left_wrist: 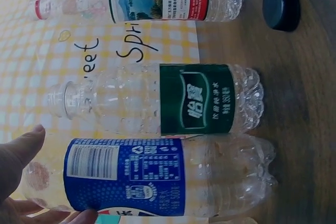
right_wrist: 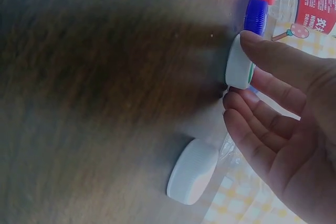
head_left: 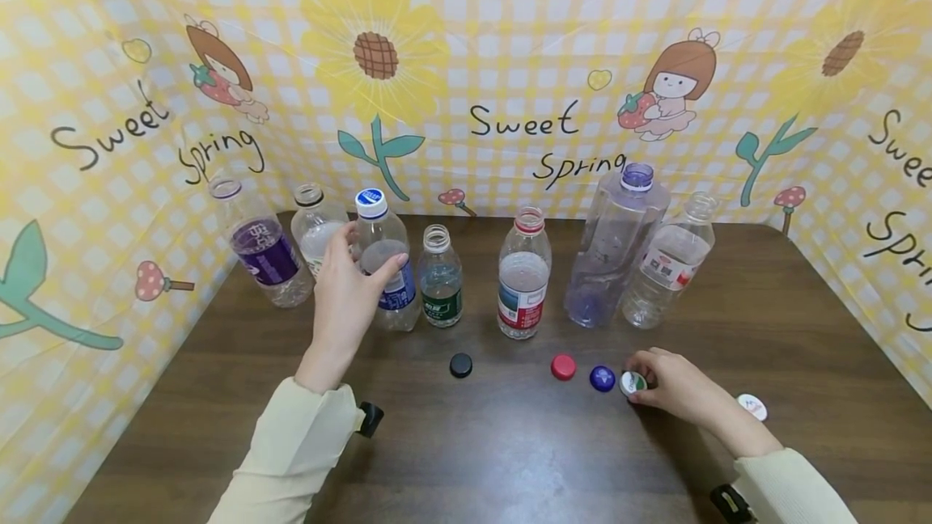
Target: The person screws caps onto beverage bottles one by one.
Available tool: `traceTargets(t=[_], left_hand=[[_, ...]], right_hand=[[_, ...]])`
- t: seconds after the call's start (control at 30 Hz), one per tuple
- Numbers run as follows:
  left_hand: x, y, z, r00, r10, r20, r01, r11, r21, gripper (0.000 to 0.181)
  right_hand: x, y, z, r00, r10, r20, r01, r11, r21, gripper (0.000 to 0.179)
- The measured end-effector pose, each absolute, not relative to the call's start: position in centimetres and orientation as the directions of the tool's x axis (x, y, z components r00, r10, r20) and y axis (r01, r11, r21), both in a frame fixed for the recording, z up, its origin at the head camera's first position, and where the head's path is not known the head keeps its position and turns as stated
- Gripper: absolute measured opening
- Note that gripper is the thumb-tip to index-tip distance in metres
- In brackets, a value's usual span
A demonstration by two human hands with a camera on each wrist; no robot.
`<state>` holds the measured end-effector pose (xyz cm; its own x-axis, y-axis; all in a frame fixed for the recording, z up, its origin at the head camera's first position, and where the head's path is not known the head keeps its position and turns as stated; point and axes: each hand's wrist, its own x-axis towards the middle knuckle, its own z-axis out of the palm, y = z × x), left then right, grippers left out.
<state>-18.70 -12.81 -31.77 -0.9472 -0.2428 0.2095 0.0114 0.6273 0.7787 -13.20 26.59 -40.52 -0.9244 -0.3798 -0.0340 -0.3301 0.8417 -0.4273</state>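
Note:
My left hand (head_left: pixel 348 285) is at a blue-labelled bottle (left_wrist: pixel 123 177), thumb and fingers spread to either side. In the left wrist view the thumb tip appears apart from the bottle, while fingertips overlap its label edge. This bottle stands upright and wears a white cap with a blue top (head_left: pixel 371 202). At the front right, my right hand (head_left: pixel 677 382) pinches a white bottle cap with a green mark (right_wrist: pixel 239 64) between thumb and finger, low at the table. Beside it sits a blue-purple cap (head_left: pixel 602 378); another white cap (right_wrist: pixel 192 171) lies close to the hand.
Uncapped bottles line the table's back: purple-labelled (head_left: pixel 266 253), a dark-ringed one (head_left: pixel 315 225), green-labelled (head_left: pixel 441 289), red-labelled (head_left: pixel 523 289), a tall purple-tinted one (head_left: pixel 607 249) and a clear one (head_left: pixel 666 265). Black (head_left: pixel 461 365) and red (head_left: pixel 563 367) caps lie in front. A patterned cloth (head_left: pixel 466 39) hangs behind.

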Motion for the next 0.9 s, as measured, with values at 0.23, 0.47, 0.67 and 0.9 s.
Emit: traceTargets(t=[0.23, 0.47, 0.67, 0.9], left_hand=[[-18.8, -12.9, -31.6, -0.954, -0.217, 0.205, 0.016, 0.647, 0.762, 0.08], [-18.5, -12.8, -32.0, -0.945, -0.226, 0.237, 0.024, 0.674, 0.738, 0.089], [-17.5, -12.2, -32.3, -0.891, -0.27, 0.364, 0.047, 0.744, 0.667, 0.093], [-16.0, -11.1, -32.5, -0.735, -0.227, 0.639, 0.201, 0.827, 0.525, 0.094]], right_hand=[[-13.1, 26.6, -40.5, -0.927, -0.373, -0.033, -0.323, 0.842, -0.431, 0.024], [-13.1, 26.6, -40.7, -0.924, -0.381, -0.022, -0.334, 0.835, -0.436, 0.023], [-13.1, 26.7, -40.8, -0.92, -0.392, -0.007, -0.35, 0.83, -0.435, 0.023], [-13.0, 26.6, -40.7, -0.923, -0.385, -0.006, -0.343, 0.829, -0.442, 0.025]])
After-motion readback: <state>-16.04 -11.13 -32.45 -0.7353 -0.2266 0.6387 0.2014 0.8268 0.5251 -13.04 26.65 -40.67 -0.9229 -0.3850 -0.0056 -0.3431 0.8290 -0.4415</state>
